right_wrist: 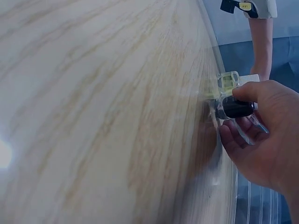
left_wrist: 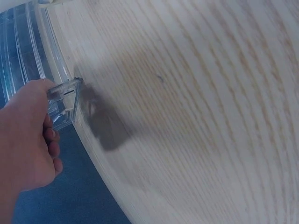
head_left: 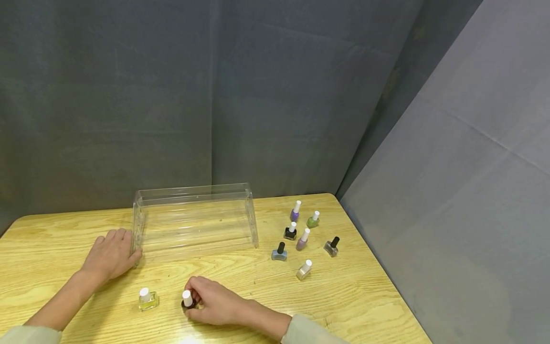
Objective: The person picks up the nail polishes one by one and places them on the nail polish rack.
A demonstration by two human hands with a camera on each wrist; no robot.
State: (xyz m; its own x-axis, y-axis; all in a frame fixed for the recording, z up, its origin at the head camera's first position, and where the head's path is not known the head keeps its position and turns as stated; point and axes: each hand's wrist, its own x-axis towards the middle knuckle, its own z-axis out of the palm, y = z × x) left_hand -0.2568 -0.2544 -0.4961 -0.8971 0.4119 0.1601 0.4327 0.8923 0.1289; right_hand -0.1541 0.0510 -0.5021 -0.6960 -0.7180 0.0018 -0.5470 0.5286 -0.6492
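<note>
Grey cloth point(head_left: 142, 95) hangs behind the wooden table point(head_left: 365, 291). On my feed I see the left hand point(head_left: 111, 254) gripping the left end of the clear rack point(head_left: 195, 224), fingers curled; the right hand point(head_left: 216, 302) pinches a dark bottle point(head_left: 187, 300) in front of it, near the yellow bottle point(head_left: 148, 301).

Bottles point(head_left: 279, 255): 9 total. 1 in right fingers point(right_wrist: 229, 136), 1 left of those, 7 to their right. Clear rack point(head_left: 197, 222): 1. Counter point(head_left: 369, 306): 1.

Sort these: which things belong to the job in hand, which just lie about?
Likely job:
dark bottle, in right grip
clear rack, in left grip

Untouched, possibly just lying about:
yellow bottle
seven bottles at the table's right
</note>
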